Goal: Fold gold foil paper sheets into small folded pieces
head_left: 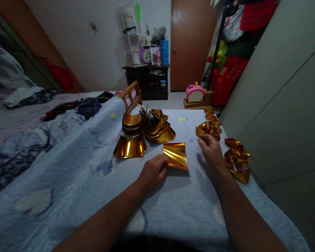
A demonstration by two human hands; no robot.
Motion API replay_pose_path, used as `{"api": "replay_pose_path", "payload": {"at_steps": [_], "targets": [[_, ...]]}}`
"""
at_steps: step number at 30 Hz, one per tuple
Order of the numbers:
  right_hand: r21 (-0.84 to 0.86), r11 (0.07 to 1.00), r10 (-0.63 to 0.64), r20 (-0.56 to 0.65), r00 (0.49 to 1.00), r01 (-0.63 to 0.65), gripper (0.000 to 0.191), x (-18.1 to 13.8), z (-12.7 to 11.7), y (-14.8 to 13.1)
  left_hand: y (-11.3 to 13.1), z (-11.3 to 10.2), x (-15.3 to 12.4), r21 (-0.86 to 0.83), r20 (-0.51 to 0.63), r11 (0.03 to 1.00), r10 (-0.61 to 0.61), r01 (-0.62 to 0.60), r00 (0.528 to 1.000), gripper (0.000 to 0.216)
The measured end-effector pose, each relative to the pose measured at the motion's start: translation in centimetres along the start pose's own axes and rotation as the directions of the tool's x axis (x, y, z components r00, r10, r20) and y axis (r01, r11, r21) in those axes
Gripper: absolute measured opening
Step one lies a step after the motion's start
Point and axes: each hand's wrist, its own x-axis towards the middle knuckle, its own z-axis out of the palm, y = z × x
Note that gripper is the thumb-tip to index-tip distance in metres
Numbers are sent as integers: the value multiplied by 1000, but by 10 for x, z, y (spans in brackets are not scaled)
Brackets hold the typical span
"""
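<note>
A square sheet of gold foil paper (176,155) lies on the light blue quilt (94,182) in front of me. My left hand (153,171) pinches the sheet's near left corner. Curled and resting on the quilt, my right hand (212,149) touches a heap of folded gold pieces (208,128) with its fingertips. A fanned stack of loose gold sheets (147,127) lies behind the single sheet. One curved gold sheet (130,147) sits in front of that stack. More folded gold pieces (237,159) are piled by my right wrist.
A wooden chair back (131,95) rises past the quilt's far edge. Clothes lie heaped on the bed (76,105) at left. A dark shelf unit (148,80), a brown door (189,45) and a pink toy (195,92) stand at the back. A pale wall panel (278,105) borders the right.
</note>
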Motion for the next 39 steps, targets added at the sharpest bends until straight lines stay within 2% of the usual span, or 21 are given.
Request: {"api": "replay_pose_path", "payload": {"at_steps": [2,4,7,10,15,20,22,25,27,30,32,35,37,39], "targets": [[77,997,-31,234,972,14,28,-9,4,-12,0,-1,2,-32,-22,998,-57,57,998,16],[122,992,-82,437,895,31,25,-17,5,-22,1,-3,4,-53,-35,990,-129,127,991,12],[155,986,-144,598,788,62,33,-24,6,-30,1,-5,6,-80,-32,970,-233,230,972,9],[152,985,-163,649,743,84,33,-26,7,-30,0,-6,4,-94,-20,957,-278,275,960,10],[154,988,-126,685,718,27,17,-26,10,-25,-3,-7,3,-68,-68,973,-224,220,972,9],[185,982,-113,727,678,-34,17,-27,8,-31,1,-10,3,-174,-36,960,-229,220,973,15],[186,982,-117,703,702,-22,17,-25,5,-34,3,-11,3,-212,-38,951,-237,223,971,15],[141,990,-92,592,801,9,21,-22,3,-36,4,-11,2,-258,-90,938,-262,231,961,15],[138,987,-3,547,837,-87,28,-22,2,-36,3,-11,1,-292,-143,934,-257,207,956,14],[202,915,184,559,808,-348,38,-23,5,-35,2,-11,0,-302,-210,949,-155,86,965,10],[240,854,260,571,779,-462,40,-25,8,-34,2,-12,-1,-268,-217,963,-36,-24,976,12],[298,808,270,578,770,-508,43,-28,12,-33,4,-11,-2,-209,-164,968,104,-137,981,21],[367,783,247,557,793,-502,50,-28,14,-32,6,-10,-3,-181,-140,967,154,-178,978,22],[424,764,239,514,823,-487,57,-27,14,-32,8,-10,-3,-174,-113,970,154,-172,982,23]]}}
